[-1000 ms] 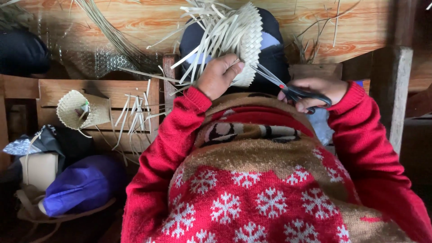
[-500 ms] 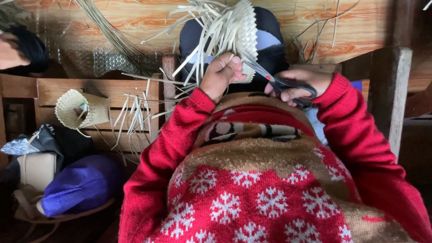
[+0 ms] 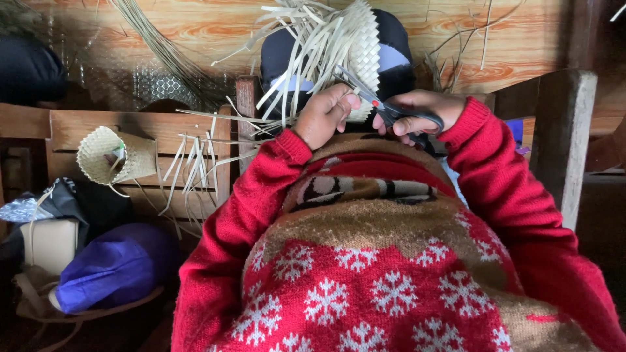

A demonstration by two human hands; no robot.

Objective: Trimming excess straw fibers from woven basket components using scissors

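The right hand (image 3: pixel 417 111) is closed through the black handles of the scissors (image 3: pixel 391 112), fingers curled around the loops. The blades point up and to the left, parted slightly, with their tips against the lower edge of the woven piece (image 3: pixel 355 52). Whether a strip lies between the blades cannot be told.

The left hand (image 3: pixel 329 114) is closed on the lower part of the woven piece, thumb toward the scissors, fingers folded around the loose strips. The two hands sit just beside each other, nearly touching.

The woven piece is held up in front of the chest, above both hands. It is pale, flat-plaited, with a zigzag edge on its right side. Long unwoven strips (image 3: pixel 293 45) fan out from its left side and downward.

Both arms are in red sleeves; the sweater (image 3: pixel 378 287) carries white snowflake patterns.

To the left, a wooden bench (image 3: pixel 85 127) holds a small woven cone (image 3: pixel 114 155) lying on its side, with more loose strips hanging just beside it. Below the bench lies a purple bag (image 3: pixel 114 267). A wooden wall (image 3: pixel 208 26) stands behind.
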